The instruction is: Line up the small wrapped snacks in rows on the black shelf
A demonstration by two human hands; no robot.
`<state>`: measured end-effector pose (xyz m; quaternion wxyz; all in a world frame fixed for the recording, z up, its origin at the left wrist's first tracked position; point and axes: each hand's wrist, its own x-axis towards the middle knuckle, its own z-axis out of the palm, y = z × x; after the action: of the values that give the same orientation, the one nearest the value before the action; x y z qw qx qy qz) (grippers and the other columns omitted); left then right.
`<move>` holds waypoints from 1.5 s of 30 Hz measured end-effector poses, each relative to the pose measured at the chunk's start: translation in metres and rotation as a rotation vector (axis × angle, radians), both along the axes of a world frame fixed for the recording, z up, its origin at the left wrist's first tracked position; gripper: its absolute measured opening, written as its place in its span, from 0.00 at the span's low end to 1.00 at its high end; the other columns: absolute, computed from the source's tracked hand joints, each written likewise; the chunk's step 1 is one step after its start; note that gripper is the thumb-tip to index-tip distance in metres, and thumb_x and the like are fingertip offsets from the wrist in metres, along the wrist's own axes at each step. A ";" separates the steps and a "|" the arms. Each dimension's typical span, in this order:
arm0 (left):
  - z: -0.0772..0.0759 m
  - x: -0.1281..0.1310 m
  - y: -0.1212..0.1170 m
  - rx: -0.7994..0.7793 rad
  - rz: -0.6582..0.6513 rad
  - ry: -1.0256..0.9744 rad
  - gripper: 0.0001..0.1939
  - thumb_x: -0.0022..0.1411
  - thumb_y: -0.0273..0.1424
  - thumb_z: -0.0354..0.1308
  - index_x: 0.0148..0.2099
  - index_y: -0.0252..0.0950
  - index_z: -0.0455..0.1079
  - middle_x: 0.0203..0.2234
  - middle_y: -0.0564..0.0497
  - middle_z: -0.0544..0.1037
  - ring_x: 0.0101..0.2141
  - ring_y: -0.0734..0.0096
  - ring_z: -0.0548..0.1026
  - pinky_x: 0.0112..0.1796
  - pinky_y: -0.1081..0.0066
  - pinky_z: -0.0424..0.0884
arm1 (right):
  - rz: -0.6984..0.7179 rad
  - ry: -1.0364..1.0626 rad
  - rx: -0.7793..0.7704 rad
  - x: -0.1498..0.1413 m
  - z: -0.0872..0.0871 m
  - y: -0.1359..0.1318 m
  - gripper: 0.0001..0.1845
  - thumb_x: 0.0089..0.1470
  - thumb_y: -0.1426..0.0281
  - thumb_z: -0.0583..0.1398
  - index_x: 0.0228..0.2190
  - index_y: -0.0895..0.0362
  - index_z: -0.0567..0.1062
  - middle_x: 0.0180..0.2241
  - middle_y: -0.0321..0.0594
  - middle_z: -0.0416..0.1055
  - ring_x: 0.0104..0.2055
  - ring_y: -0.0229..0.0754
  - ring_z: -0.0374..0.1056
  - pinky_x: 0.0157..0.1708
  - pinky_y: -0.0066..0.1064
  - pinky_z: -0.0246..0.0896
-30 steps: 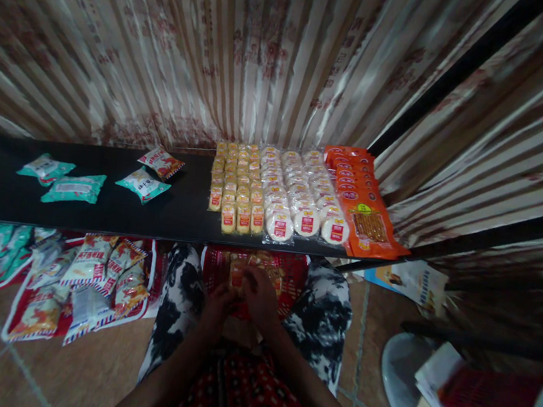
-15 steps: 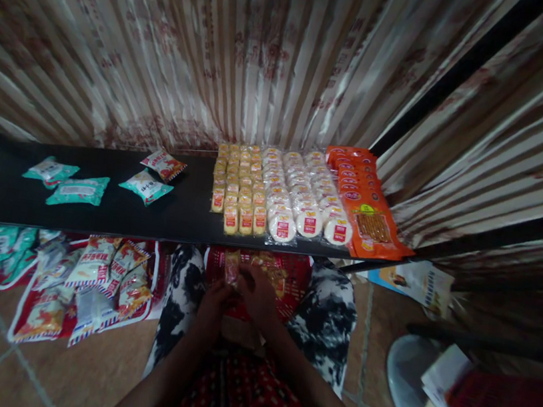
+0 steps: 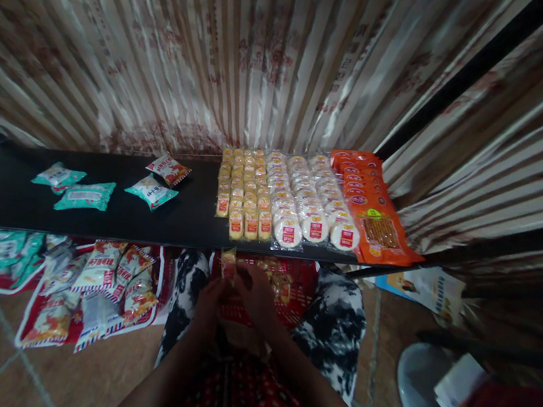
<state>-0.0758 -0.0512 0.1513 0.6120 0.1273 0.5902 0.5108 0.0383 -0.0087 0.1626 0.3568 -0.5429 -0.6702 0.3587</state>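
Between both my hands is a small yellow wrapped snack (image 3: 228,266) with a red label, held upright over my lap. My left hand (image 3: 212,295) grips its lower end, fingers closed. My right hand (image 3: 250,287) is closed against its right side; the fingertips are dim. Beneath them a red basket (image 3: 307,289) rests in my lap with more yellow wrapped snacks (image 3: 281,284) inside. Just beyond, on the black shelf (image 3: 188,222), stand rows of similar yellow snacks (image 3: 248,190), rows of round white wrapped crackers (image 3: 297,200) and overlapping orange packets (image 3: 372,207).
Teal packets (image 3: 84,195) and a red-and-white packet (image 3: 169,169) lie on the shelf's left part. Below it are red trays of snack bags (image 3: 101,267). A grey-white stool (image 3: 410,385) holding papers stands at right. A striped curtain (image 3: 196,51) hangs behind the shelf.
The view has shifted slightly, so everything appears a little farther right and lower. My hands still hold the yellow snack, now tilted a little differently.
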 end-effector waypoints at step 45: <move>0.024 -0.030 0.043 0.119 0.046 0.556 0.13 0.51 0.35 0.57 0.39 0.34 0.70 0.33 0.46 0.79 0.35 0.65 0.76 0.36 0.68 0.71 | 0.012 0.076 0.040 -0.036 0.012 0.034 0.13 0.51 0.75 0.54 0.38 0.56 0.74 0.36 0.41 0.75 0.39 0.41 0.70 0.42 0.33 0.65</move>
<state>-0.1057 -0.0083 0.1749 0.4063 0.2851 0.7070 0.5037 0.0024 0.0249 0.1751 0.3909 -0.5175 -0.6665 0.3678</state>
